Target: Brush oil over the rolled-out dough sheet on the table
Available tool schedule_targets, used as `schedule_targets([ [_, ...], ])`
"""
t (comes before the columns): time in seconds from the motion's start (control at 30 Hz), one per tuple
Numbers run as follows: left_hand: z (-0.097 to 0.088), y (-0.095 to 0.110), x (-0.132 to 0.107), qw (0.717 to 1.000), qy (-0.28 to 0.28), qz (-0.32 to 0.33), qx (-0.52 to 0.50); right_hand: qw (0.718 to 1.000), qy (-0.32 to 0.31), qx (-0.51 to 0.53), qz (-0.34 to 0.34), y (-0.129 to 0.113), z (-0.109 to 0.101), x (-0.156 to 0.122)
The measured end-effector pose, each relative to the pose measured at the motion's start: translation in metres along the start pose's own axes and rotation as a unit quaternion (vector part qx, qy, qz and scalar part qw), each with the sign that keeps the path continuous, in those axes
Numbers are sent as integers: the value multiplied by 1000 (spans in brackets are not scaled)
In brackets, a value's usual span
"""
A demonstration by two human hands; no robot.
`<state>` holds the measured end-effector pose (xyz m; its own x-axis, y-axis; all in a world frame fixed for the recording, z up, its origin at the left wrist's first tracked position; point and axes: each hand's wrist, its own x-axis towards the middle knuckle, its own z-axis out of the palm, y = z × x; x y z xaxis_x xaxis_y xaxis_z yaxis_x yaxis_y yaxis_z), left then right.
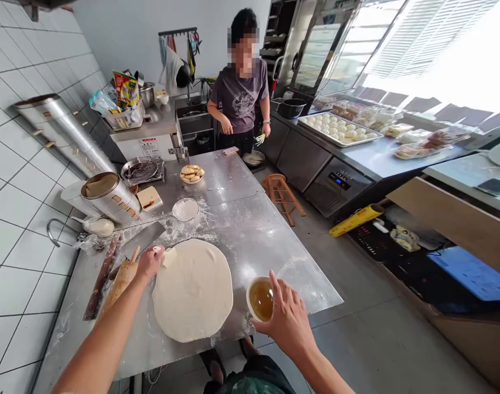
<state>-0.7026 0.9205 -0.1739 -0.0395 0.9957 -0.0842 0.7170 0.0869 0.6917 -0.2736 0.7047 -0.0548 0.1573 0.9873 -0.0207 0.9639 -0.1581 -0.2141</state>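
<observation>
A large round sheet of rolled dough (192, 290) lies flat on the floured steel table (250, 241). My left hand (150, 261) pinches the dough's upper-left edge, lifting a small flap. My right hand (289, 320) grips a white bowl of amber oil (261, 298) that stands on the table just right of the dough. A wooden rolling pin (121, 282) lies left of my left hand, beside a cleaver (141, 241).
A bowl of flour (185, 209), a plate of fried pieces (192, 173) and steel canisters (108, 197) stand farther back. Another person (240, 93) stands at the table's far end. A wooden stool (282, 196) and a counter with a tray of buns (338, 128) are to the right.
</observation>
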Motion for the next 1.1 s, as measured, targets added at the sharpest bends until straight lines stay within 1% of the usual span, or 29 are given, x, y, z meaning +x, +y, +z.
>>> schedule_targets([
  [0.03, 3, 3, 9, 998, -33, 48, 9, 1000, -2, 0, -2, 4, 3, 1],
  [0.07, 7, 4, 11, 993, -71, 93, 15, 1000, -5, -2, -5, 8, 6, 2],
  [0.1, 12, 3, 6, 986, -106, 129, 22, 1000, -8, -4, -6, 11, 8, 4],
  [0.13, 16, 0, -7, 979, -132, 154, 29, 1000, -11, -7, -7, 13, 10, 5],
  [0.17, 20, -4, -27, 973, -150, 170, 39, 1000, -13, -10, -9, 16, 12, 7],
  [0.2, 23, -10, -53, 970, -158, 178, 49, 1000, -15, -12, -11, 18, 13, 9],
  [0.27, 28, -18, -118, 970, -149, 177, 71, 1000, -17, -15, -19, 21, 14, 13],
  [0.33, 37, -17, -181, 974, -124, 170, 87, 999, -17, -15, -22, 22, 14, 17],
  [0.37, 43, -12, -206, 973, -122, 178, 85, 999, -18, -16, -23, 22, 14, 18],
  [0.4, 48, -5, -222, 972, -131, 181, 78, 999, -19, -16, -23, 21, 14, 20],
  [0.43, 53, 3, -228, 970, -143, 182, 75, 999, -20, -16, -22, 20, 13, 21],
  [0.47, 55, 11, -225, 969, -155, 179, 75, 999, -21, -17, -23, 19, 13, 22],
  [0.5, 54, 17, -212, 969, -161, 172, 80, 999, -20, -17, -23, 17, 12, 23],
  [0.53, 50, 21, -190, 970, -159, 162, 91, 999, -19, -18, -23, 15, 12, 24],
  [0.57, 43, 21, -162, 972, -146, 152, 104, 999, -18, -19, -25, 12, 11, 25],
  [0.67, 13, 8, -62, 978, -101, 129, 130, 999, -23, -26, -37, 5, 8, 24],
  [0.73, -3, -5, -5, 977, -95, 139, 134, 998, -26, -32, -46, 0, 6, 22],
  [0.77, -8, -10, 16, 975, -97, 149, 132, 998, -25, -34, -49, -3, 4, 21],
  [0.8, -11, -14, 28, 973, -101, 160, 129, 998, -24, -36, -49, -5, 3, 19],
  [0.83, -11, -17, 33, 971, -109, 169, 127, 998, -23, -36, -49, -7, 2, 18],
  [0.87, -10, -19, 30, 969, -118, 176, 127, 998, -21, -36, -49, -9, 0, 16],
  [0.9, -7, -19, 18, 967, -127, 181, 129, 998, -19, -36, -48, -10, -1, 14],
  [0.93, -3, -18, -3, 964, -136, 184, 133, 998, -17, -36, -46, -9, -1, 12],
  [0.97, 2, -16, -30, 963, -143, 185, 137, 998, -14, -36, -46, -8, -2, 10],
  [1.0, 9, -12, -62, 961, -147, 185, 141, 998, -12, -37, -46, -7, -2, 8],
  [1.1, 36, 8, -162, 961, -148, 187, 140, 998, -11, -42, -45, 1, -1, 3],
])
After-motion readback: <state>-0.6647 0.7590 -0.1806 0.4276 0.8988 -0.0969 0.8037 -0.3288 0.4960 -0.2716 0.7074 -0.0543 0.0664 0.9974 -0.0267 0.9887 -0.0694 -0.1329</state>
